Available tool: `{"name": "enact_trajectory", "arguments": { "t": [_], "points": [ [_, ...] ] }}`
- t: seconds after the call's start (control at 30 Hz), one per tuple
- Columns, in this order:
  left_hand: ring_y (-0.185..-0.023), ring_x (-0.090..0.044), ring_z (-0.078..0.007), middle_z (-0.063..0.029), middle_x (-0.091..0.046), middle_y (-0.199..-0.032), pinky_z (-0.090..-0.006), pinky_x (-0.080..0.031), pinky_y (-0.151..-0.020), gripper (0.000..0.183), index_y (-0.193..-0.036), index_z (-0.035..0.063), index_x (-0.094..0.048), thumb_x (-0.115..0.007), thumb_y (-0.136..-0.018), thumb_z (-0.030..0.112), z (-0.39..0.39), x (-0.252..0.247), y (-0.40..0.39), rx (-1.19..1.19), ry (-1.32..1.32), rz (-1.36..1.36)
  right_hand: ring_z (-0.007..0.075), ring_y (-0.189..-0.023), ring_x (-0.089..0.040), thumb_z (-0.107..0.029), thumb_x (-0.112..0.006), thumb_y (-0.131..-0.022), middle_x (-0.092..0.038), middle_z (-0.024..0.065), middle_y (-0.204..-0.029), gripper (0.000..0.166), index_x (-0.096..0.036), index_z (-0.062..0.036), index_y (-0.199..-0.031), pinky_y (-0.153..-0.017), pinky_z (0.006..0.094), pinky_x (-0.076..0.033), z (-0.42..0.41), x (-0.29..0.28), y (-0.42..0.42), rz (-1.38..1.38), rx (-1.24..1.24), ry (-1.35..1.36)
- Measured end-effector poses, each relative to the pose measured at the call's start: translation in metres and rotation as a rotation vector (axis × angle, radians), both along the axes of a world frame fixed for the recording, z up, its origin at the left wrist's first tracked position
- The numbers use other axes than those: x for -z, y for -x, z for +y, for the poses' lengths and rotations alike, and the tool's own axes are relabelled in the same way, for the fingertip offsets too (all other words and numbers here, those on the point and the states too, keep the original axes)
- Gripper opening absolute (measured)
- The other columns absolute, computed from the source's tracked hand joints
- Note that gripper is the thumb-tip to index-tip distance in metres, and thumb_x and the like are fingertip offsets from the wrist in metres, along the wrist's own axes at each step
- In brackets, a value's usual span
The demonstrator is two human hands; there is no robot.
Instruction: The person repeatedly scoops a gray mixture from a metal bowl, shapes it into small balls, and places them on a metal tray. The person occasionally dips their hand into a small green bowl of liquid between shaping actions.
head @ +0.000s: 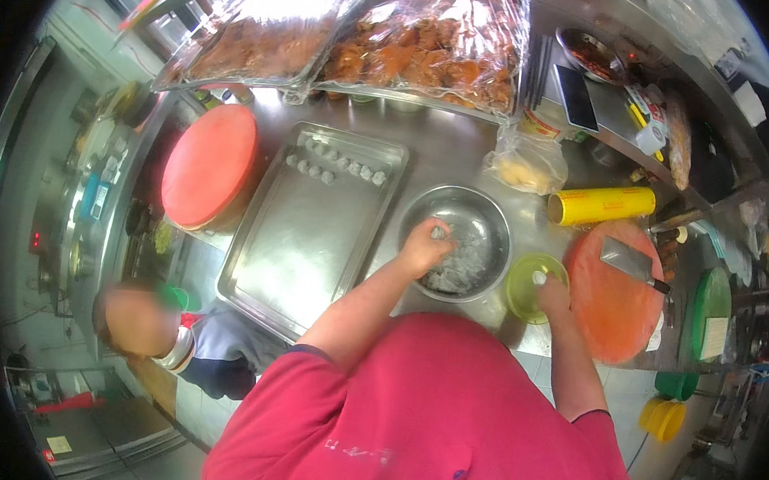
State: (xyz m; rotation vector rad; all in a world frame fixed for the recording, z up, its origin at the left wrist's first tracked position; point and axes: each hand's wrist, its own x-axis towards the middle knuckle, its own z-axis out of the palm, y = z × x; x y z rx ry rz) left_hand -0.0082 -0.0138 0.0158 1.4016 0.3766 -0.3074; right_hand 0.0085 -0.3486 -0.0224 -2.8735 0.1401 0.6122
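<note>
My left hand is curled into a fist over a steel mixing bowl. A small lump of pale grey paste shows at the top of that fist, between thumb and forefinger. More of the paste lies wet and loose in the bowl. Over a yellow-green plastic bowl to the right, my right hand holds a small white utensil, possibly a spoon, mostly hidden by the fingers. Left of the steel bowl, a metal tray carries several grey balls in two rows at its far end.
A cleaver rests on an orange round chopping board at right. Behind it lies a yellow film roll, near a plastic bag. Film-covered food trays stand at the back. A person is beyond the tray's left side.
</note>
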Motion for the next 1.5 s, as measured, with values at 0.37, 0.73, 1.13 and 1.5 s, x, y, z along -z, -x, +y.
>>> {"name": "enact_trajectory", "arguments": {
  "t": [0.37, 0.73, 1.13, 1.5],
  "points": [
    [-0.085, -0.059, -0.0137, -0.0065, -0.064, -0.095, -0.0295, -0.046, -0.062, 0.028, -0.104, 0.0085, -0.059, -0.070, -0.079, 0.017, 0.004, 0.017, -0.002, 0.141, -0.316, -0.194, 0.0350, -0.093, -0.066, -0.023, -0.054, -0.081, -0.067, 0.0208, -0.100, 0.039, -0.055, -0.0040, -0.115, -0.080, 0.0447, -0.052, 0.005, 0.027, 0.004, 0.047, -0.011, 0.115],
    [-0.060, -0.051, -0.0090, -0.0009, -0.057, -0.074, -0.0245, -0.041, -0.048, 0.021, -0.093, 0.0091, -0.058, -0.071, -0.078, 0.006, -0.004, 0.009, 0.002, 0.138, -0.075, -0.044, 0.0326, -0.097, -0.066, -0.020, -0.048, -0.086, -0.067, 0.0200, -0.102, 0.030, -0.063, -0.0049, -0.108, -0.083, 0.0430, -0.052, 0.008, 0.018, 0.005, 0.105, -0.029, 0.157],
    [-0.070, -0.054, -0.0125, -0.0039, -0.060, -0.085, -0.0292, -0.040, -0.054, 0.018, -0.098, 0.0081, -0.057, -0.063, -0.085, 0.019, 0.000, -0.003, 0.003, 0.082, 0.137, 0.084, 0.0308, -0.100, -0.065, -0.021, -0.051, -0.085, -0.066, 0.0190, -0.107, 0.031, -0.061, -0.0062, -0.111, -0.084, 0.0415, -0.052, 0.011, 0.013, 0.006, 0.135, 0.015, 0.138],
    [-0.057, -0.047, -0.0104, -0.0018, -0.055, -0.072, -0.0256, -0.032, -0.044, 0.015, -0.080, 0.0127, -0.051, -0.063, -0.082, 0.002, 0.005, 0.000, 0.002, 0.054, 0.231, 0.009, 0.0287, -0.099, -0.066, -0.019, -0.050, -0.086, -0.067, 0.0158, -0.107, 0.030, -0.063, -0.0077, -0.110, -0.082, 0.0399, -0.053, 0.012, 0.009, 0.007, 0.140, -0.015, 0.179]
  ]
}}
